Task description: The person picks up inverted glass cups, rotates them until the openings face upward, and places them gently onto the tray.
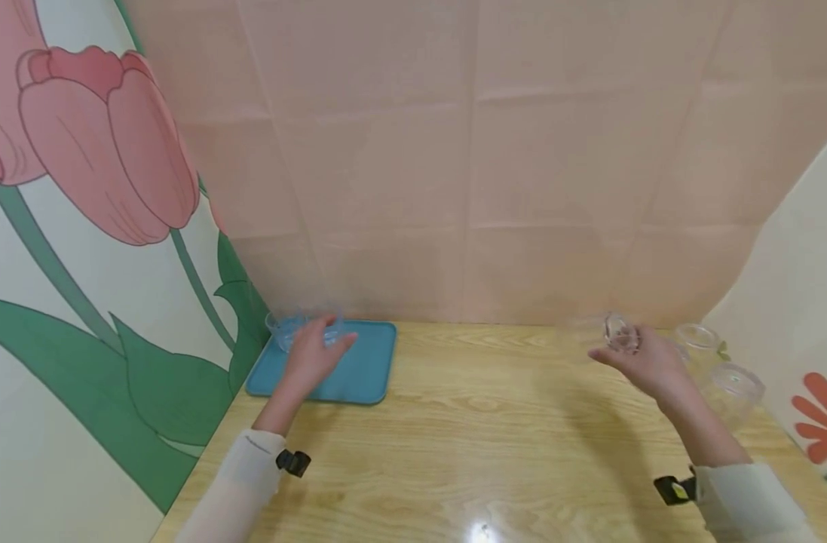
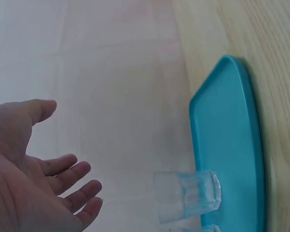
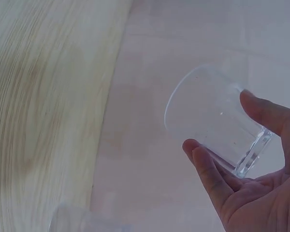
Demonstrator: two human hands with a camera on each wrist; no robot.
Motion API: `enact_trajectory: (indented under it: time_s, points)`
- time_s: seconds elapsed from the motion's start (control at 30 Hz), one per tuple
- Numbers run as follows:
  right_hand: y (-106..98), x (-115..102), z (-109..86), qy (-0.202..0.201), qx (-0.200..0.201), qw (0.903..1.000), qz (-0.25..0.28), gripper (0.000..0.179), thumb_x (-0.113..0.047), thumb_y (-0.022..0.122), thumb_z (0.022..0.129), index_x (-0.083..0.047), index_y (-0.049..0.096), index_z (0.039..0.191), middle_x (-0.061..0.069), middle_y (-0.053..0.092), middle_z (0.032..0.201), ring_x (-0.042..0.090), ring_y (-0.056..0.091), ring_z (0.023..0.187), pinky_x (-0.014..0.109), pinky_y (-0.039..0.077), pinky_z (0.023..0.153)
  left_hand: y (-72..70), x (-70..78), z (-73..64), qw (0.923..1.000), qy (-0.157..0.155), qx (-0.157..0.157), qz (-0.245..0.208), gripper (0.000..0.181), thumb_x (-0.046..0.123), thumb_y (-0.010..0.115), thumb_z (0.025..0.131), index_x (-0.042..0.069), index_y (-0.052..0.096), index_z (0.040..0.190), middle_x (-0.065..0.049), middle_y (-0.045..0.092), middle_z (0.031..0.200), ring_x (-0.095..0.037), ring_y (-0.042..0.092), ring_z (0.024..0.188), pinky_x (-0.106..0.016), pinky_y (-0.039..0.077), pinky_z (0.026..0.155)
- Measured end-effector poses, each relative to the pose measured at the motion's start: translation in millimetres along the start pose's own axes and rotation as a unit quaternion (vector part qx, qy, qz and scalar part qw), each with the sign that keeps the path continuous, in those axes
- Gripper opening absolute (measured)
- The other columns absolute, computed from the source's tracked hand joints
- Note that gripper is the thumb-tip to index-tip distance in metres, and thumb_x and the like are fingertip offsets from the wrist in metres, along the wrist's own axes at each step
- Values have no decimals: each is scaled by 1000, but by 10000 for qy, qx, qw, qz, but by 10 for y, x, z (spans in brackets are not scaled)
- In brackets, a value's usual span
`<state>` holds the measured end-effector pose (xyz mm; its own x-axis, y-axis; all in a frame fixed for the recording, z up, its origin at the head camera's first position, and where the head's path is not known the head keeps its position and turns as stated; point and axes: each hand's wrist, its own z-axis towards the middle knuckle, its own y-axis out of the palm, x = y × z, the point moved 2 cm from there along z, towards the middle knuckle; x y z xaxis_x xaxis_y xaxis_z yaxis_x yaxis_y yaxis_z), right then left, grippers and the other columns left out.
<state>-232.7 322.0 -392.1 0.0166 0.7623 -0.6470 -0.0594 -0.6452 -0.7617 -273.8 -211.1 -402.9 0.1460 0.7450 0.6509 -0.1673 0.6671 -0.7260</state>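
My left hand point(image 1: 313, 358) hovers over the blue tray point(image 1: 369, 373) at the back left, thumb apart from loosely bent fingers. It holds nothing; in the left wrist view a gap separates the fingers from a clear glass point(image 2: 199, 193) on the tray. A second glass point(image 2: 210, 228) is cut off by that view's lower edge. On the right, my right hand point(image 1: 657, 369) grips another clear glass point(image 3: 217, 118) between thumb and fingers near its thick base. That glass is raised off the table and tilted, its wide rim pointing away from the palm.
More clear glasses stand at the right of the wooden table point(image 1: 474, 422), one tumbler point(image 1: 733, 388) beside my right forearm and another glass point(image 1: 698, 337) behind it. A pink cloth point(image 1: 467, 188) hangs along the back edge. Painted walls flank both sides.
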Motion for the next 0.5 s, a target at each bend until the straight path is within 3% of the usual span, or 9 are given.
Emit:
enact_trajectory:
  time_s: [0.1, 0.27, 0.4, 0.5]
  points:
    - [1, -64, -66, -27, -30, 9996, 273, 99, -59, 66, 92, 15, 30, 146, 43, 44, 137, 59, 48, 119, 60, 52, 83, -2, 69, -34, 9999, 140, -24, -62, 67, 51, 65, 97, 8, 50, 146, -15, 54, 146, -39, 43, 136, -60, 40, 107]
    - [14, -136, -142, 68, -263, 9981, 556, 111, -59, 65, 93, 18, 11, 153, 46, 33, 145, 65, 38, 127, 70, 44, 95, 8, 168, -94, 9992, 343, -101, -179, 68, 50, 65, 97, 4, 50, 146, -18, 53, 146, -41, 43, 137, -61, 40, 107]
    - [48, -158, -206, 2, -364, 9968, 717, 104, -56, 64, 95, 17, 18, 152, 45, 38, 143, 62, 41, 126, 68, 46, 93, 35, 230, -153, 9986, 408, -212, -274, 68, 50, 64, 97, 6, 49, 147, -17, 52, 146, -40, 43, 137, -60, 41, 107]
    - [82, -168, -257, -44, -407, 9956, 844, 91, -53, 63, 97, 15, 31, 147, 42, 44, 140, 59, 45, 125, 65, 48, 91, 55, 270, -192, 9980, 418, -291, -375, 69, 49, 65, 97, 7, 47, 149, -16, 52, 147, -38, 44, 136, -60, 42, 106]
